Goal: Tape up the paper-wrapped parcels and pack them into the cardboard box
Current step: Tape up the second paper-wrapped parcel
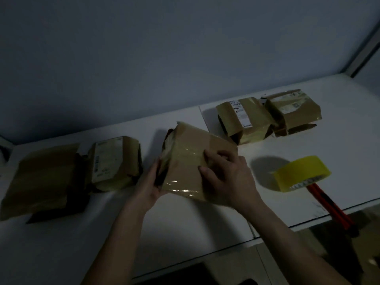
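We have the brown paper-wrapped parcel with glossy clear tape bands [193, 161] tilted up on the white tabletop [185, 233], its near lower edge resting on the surface and the far end raised. Our left hand [149, 187] cups the parcel's left end, fingers curled round the dark open fold there. Our right hand [224, 177] lies on the top face, fingers bent and pressing on the tape, apparently smoothing it down; it holds nothing else. So the grip is a two-handed hold on this one parcel: one hand clasping the end, the other flat on top.

Handling judgement: the parcel looks light to moderate, as one cupped hand props it. The paper creases and gives, so the contents set the stiffness. The taped bands shine and are likely slippery; bare paper should offer better friction. We would take hold across the two short ends, not on the tape.

Right of the right hand, near but apart, stands the yellow roll of packing tape on a red-handled dispenser [302, 173]. Beyond it lie two taped brown parcels with white labels [267, 118], touching each other. Left of the left hand sit a labelled brown parcel [115, 163] and a flat brown paper packet [43, 182]. The cardboard box is not clearly visible in the dim light.
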